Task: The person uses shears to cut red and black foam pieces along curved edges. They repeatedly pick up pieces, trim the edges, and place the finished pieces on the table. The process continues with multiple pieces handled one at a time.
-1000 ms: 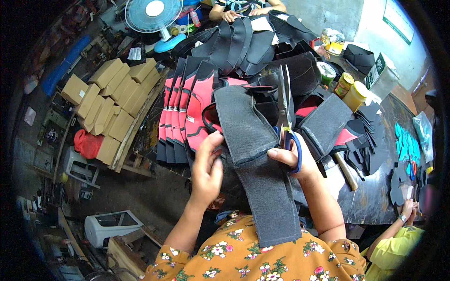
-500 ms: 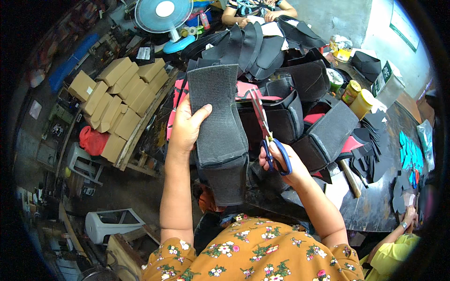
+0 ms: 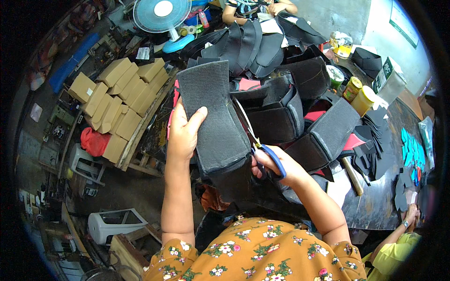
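My left hand [image 3: 183, 133] grips a long dark grey fabric-faced piece [image 3: 222, 133] by its left side, thumb on its front face. The piece narrows at the middle, and its lower end bends away from me. My right hand [image 3: 274, 164] is closed round a pair of scissors [image 3: 276, 159] with blue handles. Their silver blades point up and left, lying along the piece's right edge; whether they cut into it I cannot tell. Behind the piece are stacked dark strap pieces [image 3: 272, 124] with pink-red parts among them.
Black sole-shaped pieces [image 3: 267, 56] are heaped at the back, near another person's hands [image 3: 276, 8]. A blue fan [image 3: 162, 14] and tan boxes [image 3: 124, 91] are at the left. Yellow containers [image 3: 363, 103] and a wooden-handled tool [image 3: 352, 175] lie right. Another person's hand [image 3: 411, 214] is at the lower right.
The scissors have come left and down to the piece's right edge. The grey piece has shifted slightly and tilted, its top end leaning left.
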The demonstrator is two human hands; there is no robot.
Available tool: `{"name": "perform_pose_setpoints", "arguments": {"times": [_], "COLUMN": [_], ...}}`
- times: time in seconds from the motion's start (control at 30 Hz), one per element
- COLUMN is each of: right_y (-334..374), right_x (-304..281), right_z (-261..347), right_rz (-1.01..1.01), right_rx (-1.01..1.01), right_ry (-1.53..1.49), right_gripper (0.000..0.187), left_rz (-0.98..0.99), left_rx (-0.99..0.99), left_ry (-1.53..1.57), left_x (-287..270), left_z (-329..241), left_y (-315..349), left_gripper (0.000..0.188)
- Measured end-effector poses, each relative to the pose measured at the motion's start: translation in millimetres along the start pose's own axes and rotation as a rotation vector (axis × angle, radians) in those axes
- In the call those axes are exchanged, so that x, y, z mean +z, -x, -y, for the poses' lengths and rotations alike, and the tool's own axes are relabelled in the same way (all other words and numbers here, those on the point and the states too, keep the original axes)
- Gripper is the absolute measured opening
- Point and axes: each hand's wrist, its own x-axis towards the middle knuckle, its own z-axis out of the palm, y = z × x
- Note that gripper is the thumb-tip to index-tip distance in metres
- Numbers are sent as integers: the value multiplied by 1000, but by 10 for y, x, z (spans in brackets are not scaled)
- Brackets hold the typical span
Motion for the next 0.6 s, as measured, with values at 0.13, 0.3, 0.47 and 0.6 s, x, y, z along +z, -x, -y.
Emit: {"name": "perform_pose_setpoints", "arguments": {"times": [0.13, 0.3, 0.47, 0.6], "right_y": [21, 112, 98, 33], "right_x": [36, -14, -44, -5], "right_z": [79, 44, 38, 100], "right_rz": [-22, 119, 254, 96], "right_rx": [-25, -60, -132, -48], "right_ry": [51, 48, -39, -9], "right_gripper": [33, 30, 34, 44], "left_rz": [-2, 2, 22, 15], "left_rx": [26, 27, 2, 6], "left_ry": [23, -31, -23, -42], "left_x": [27, 25, 83, 138], "left_z": [-163, -243, -209, -191], "left_y": [53, 27, 39, 86], "left_gripper": [48, 49, 49, 48]}}
